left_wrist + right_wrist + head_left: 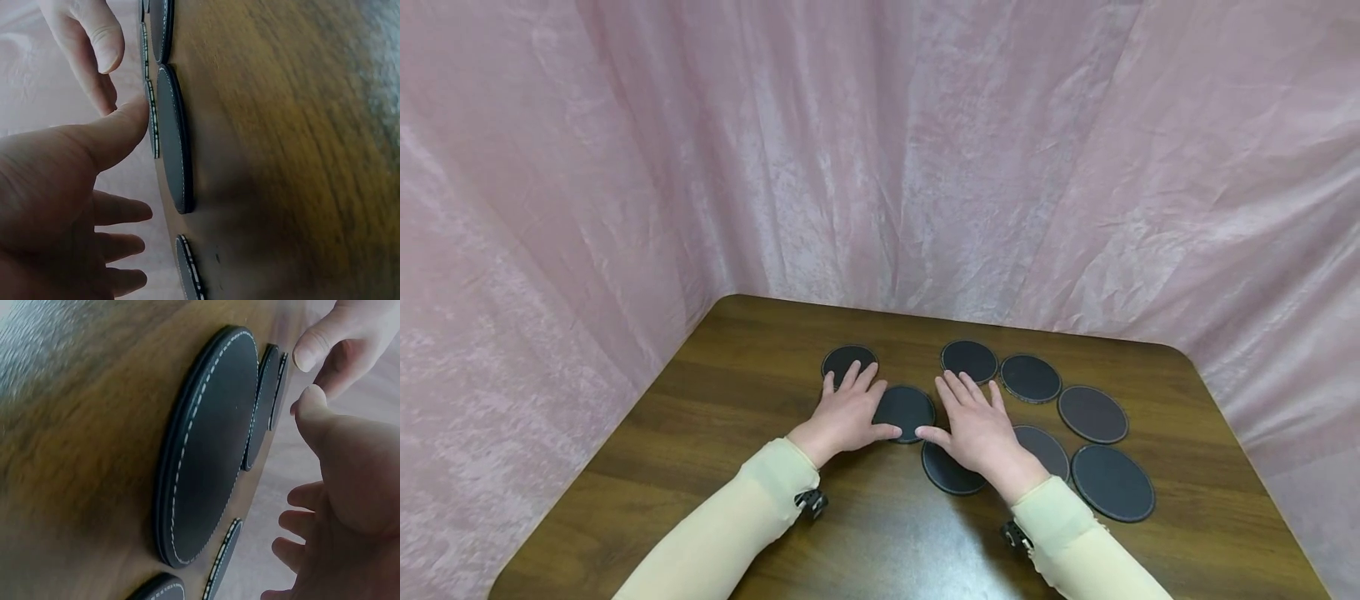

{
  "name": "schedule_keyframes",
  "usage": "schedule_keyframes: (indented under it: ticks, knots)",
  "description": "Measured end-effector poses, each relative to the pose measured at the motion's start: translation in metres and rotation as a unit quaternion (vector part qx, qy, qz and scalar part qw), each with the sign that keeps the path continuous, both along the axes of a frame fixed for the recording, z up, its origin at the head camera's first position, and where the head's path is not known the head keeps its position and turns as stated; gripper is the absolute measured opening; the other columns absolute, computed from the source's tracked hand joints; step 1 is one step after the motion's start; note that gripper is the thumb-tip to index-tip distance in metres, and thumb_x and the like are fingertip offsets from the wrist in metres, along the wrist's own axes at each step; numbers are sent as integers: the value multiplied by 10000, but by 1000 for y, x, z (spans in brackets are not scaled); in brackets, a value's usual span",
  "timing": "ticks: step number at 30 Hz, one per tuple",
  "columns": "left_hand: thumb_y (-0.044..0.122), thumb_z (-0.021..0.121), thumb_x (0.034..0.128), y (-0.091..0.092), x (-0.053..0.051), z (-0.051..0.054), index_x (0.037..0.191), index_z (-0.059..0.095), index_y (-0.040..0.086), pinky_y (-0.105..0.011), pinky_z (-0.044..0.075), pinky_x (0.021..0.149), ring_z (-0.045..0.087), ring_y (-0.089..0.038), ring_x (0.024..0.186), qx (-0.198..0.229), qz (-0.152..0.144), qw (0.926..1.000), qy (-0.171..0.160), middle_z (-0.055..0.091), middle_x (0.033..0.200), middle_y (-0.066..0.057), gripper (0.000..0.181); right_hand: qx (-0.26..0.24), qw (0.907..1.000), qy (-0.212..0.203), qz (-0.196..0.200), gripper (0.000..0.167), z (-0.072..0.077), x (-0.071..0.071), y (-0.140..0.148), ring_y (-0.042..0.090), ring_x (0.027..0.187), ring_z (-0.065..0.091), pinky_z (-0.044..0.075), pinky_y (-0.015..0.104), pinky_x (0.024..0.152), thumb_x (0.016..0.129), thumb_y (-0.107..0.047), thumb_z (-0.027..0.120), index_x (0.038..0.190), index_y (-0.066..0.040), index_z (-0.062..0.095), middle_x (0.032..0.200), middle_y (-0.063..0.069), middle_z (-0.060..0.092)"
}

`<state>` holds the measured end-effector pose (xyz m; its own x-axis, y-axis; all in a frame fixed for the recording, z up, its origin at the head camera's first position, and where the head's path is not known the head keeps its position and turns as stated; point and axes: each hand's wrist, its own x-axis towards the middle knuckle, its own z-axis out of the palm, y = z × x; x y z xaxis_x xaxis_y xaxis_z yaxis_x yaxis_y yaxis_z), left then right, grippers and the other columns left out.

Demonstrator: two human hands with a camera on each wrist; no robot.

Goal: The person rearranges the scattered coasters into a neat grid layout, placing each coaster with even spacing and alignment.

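Observation:
Several round black coasters with pale stitched edges lie flat on the wooden table. My left hand [845, 419] is spread above the table, between a back-left coaster [842, 357] and a middle coaster [908, 408]. My right hand [981, 429] is spread likewise, partly covering a front coaster [951, 471] and a brownish coaster [1047, 450]. Both thumbs point inward over the middle coaster. In the left wrist view the fingers of the left hand [56, 181] look raised off the coasters. The right wrist view shows the right hand [356, 475] raised too, holding nothing.
Further coasters lie to the right: a back coaster [968, 358], one beside it [1031, 377], a brownish one [1093, 413] and a near-right one [1113, 483]. The wooden table [715, 392] has rounded corners. A pink curtain [850, 167] hangs behind it.

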<state>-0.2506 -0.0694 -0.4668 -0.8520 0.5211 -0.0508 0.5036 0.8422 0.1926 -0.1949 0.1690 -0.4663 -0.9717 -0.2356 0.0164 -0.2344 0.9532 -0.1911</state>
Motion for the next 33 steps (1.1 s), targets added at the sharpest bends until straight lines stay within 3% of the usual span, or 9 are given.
schedule_keyframes:
  ticks: [21,33]
  knots:
    - [593,905,880,-10,-2,-5,1579,582,46,-775,174,1240,211,-465,1651,82,-50,9997,-221,322,1771,-193,944,-144,9986,-515,18,1022,-6,-10,-20,395,1648,265,157,673,1296,969,-659,772,1654,26,447,1774,208,311]
    - [571,925,866,-13,-2,-8,1547,610,26,-767,191,1241,230,-475,1642,154,17,9995,-261,346,1751,-224,927,-140,9987,-484,21,929,-10,-14,-24,397,1636,291,194,646,1297,945,-621,824,1539,52,585,1749,218,353]
